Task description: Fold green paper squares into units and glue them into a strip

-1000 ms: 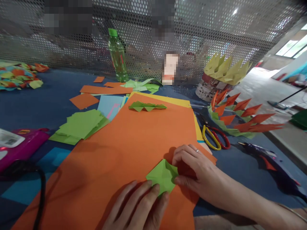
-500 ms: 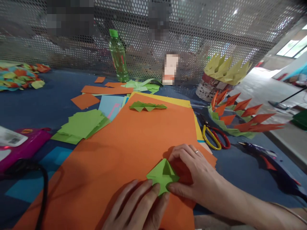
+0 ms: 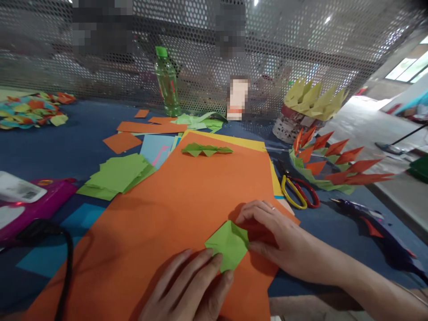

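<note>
A small green paper square (image 3: 229,245) with fold creases lies on a large orange paper sheet (image 3: 187,200), one corner toward me. My left hand (image 3: 190,285) is open, fingers stretched out, with fingertips resting on the square's lower left edge. At its right corner and upper right edge, my right hand (image 3: 281,240) grips the paper between curled fingers and thumb; a ring is on one finger. Farther up the sheet lies a folded green paper strip with pointed edges (image 3: 207,150).
Left are stacked green squares (image 3: 117,174) and a magenta device (image 3: 40,205) with a black cable (image 3: 68,267). Right are scissors (image 3: 301,191), a glue gun (image 3: 374,227) and an orange-green paper ring (image 3: 334,165). Behind stand a bottle (image 3: 167,87) and a perforated metal screen (image 3: 200,58).
The raised flap on the green square now lies flatter. My right thumb has moved from the lower edge up to the right corner. My left hand stays nearly in place.
</note>
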Tool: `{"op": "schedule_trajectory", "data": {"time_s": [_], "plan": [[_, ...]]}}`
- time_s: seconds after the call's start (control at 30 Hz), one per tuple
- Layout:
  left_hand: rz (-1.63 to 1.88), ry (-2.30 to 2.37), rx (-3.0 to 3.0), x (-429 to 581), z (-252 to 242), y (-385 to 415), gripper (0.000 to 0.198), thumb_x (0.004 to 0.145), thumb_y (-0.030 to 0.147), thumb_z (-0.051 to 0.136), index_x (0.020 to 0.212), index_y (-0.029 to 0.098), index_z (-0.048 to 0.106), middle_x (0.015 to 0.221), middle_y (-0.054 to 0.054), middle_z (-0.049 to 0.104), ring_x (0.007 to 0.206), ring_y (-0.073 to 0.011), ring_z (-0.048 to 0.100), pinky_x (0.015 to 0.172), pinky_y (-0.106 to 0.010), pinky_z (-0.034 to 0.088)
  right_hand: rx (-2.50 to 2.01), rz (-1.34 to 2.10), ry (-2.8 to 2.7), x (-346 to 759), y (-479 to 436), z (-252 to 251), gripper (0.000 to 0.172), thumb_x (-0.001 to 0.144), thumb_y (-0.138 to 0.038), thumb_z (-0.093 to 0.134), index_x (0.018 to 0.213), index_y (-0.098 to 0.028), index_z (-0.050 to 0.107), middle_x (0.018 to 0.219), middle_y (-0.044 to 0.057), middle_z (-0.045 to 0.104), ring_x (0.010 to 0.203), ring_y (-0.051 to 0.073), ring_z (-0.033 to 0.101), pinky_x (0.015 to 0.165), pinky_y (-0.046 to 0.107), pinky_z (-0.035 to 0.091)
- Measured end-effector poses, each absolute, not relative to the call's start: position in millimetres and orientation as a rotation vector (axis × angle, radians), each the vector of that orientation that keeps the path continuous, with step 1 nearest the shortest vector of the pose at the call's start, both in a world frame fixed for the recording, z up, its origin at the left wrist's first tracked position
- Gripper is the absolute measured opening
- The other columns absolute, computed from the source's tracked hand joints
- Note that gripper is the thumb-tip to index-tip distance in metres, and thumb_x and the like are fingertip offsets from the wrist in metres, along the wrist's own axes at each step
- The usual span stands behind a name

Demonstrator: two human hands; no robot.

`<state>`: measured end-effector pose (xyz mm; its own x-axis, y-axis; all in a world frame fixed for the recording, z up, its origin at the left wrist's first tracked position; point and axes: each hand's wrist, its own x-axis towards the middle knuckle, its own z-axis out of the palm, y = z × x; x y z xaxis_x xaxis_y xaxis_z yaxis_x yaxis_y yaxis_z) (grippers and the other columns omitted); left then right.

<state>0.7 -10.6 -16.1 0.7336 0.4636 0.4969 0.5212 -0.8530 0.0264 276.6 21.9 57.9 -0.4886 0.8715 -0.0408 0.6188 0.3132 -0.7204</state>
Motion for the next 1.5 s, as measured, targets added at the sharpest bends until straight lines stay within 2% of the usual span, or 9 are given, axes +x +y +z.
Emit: {"op": "schedule_trajectory", "data": {"time_s": [0.13,0.27,0.37,0.57,0.77,1.0,1.13,1.33,1.5], "plan": [[-0.802,-0.798,-2.795,5,-7,-9,0.037,0.1,0.043,0.055,0.132,0.026,0.065,0.125,0.0,0.07,0.122,-0.0198,0.06,0.123,-0.038,0.023,-1.194,1.055,-2.266,287,29,61,0.048,0.087,-0.004,0.062,0.127,-0.029,0.051,0.133,0.0,0.057,0.124,0.015,0.052,0.108,0.031,0.039],[-0.872,-0.861,-2.799,9,-1,-11,0.033,0.101,0.041,0.054,0.126,0.025,0.068,0.123,0.0,0.071,0.12,-0.0192,0.06,0.118,-0.035,0.029,-1.274,0.926,-2.218,280,31,58,0.03,0.095,-0.008,0.054,0.118,-0.027,0.057,0.117,0.0,0.065,0.108,0.013,0.059,0.096,0.028,0.045],[-0.895,-0.903,-2.797,10,-2,-14,0.03,0.1,0.037,0.055,0.123,0.024,0.07,0.123,-0.002,0.07,0.12,-0.0201,0.06,0.116,-0.036,0.032,-1.34,0.831,-2.222,269,31,52,0.022,0.09,-0.012,0.065,0.108,-0.024,0.06,0.109,0.001,0.066,0.104,0.016,0.06,0.092,0.031,0.047],[-0.957,-0.913,-2.768,12,-5,-17,0.029,0.101,0.034,0.053,0.122,0.021,0.07,0.124,-0.003,0.07,0.122,-0.0207,0.059,0.116,-0.035,0.033,-1.413,0.693,-2.258,257,32,43,0.027,0.084,-0.014,0.075,0.106,-0.021,0.061,0.105,0.004,0.065,0.1,0.022,0.059,0.09,0.039,0.046],[-0.945,-0.952,-2.76,12,0,-23,0.029,0.101,0.035,0.054,0.122,0.021,0.069,0.125,-0.004,0.069,0.122,-0.0214,0.06,0.114,-0.036,0.037,-1.218,0.761,-2.499,261,45,60,0.038,0.089,-0.003,0.06,0.119,-0.026,0.062,0.109,0.002,0.063,0.101,0.016,0.061,0.088,0.028,0.048],[-1.014,-0.971,-2.744,18,0,-25,0.027,0.103,0.03,0.053,0.118,0.017,0.072,0.125,-0.005,0.071,0.123,-0.0227,0.06,0.118,-0.038,0.034,-1.103,0.821,-2.659,265,62,73,0.015,0.092,-0.01,0.062,0.092,-0.024,0.068,0.111,0.001,0.06,0.099,0.015,0.063,0.089,0.027,0.049],[-1.113,-1.067,-2.689,21,0,-25,0.024,0.102,0.024,0.054,0.113,0.015,0.073,0.12,-0.005,0.073,0.12,-0.022,0.063,0.118,-0.039,0.033,-1.128,0.788,-2.625,263,51,71,0.005,0.089,-0.018,0.07,0.088,-0.021,0.067,0.11,0.002,0.06,0.096,0.015,0.062,0.087,0.028,0.049],[-1.124,-1.111,-2.67,25,-3,-30,0.026,0.103,0.019,0.051,0.118,0.01,0.07,0.124,-0.008,0.071,0.122,-0.0225,0.062,0.117,-0.039,0.037,-1.151,0.767,-2.549,258,26,63,0.008,0.089,-0.016,0.068,0.084,-0.018,0.062,0.101,0.003,0.06,0.093,0.016,0.06,0.081,0.029,0.048],[-0.957,-0.952,-2.712,25,-5,-32,0.032,0.104,0.027,0.05,0.125,0.011,0.068,0.132,-0.007,0.067,0.128,-0.0209,0.057,0.122,-0.036,0.028,-1.188,0.757,-2.491,254,23,58,0.01,0.089,-0.016,0.068,0.082,-0.018,0.062,0.096,0.003,0.06,0.09,0.017,0.059,0.079,0.03,0.048]]}}
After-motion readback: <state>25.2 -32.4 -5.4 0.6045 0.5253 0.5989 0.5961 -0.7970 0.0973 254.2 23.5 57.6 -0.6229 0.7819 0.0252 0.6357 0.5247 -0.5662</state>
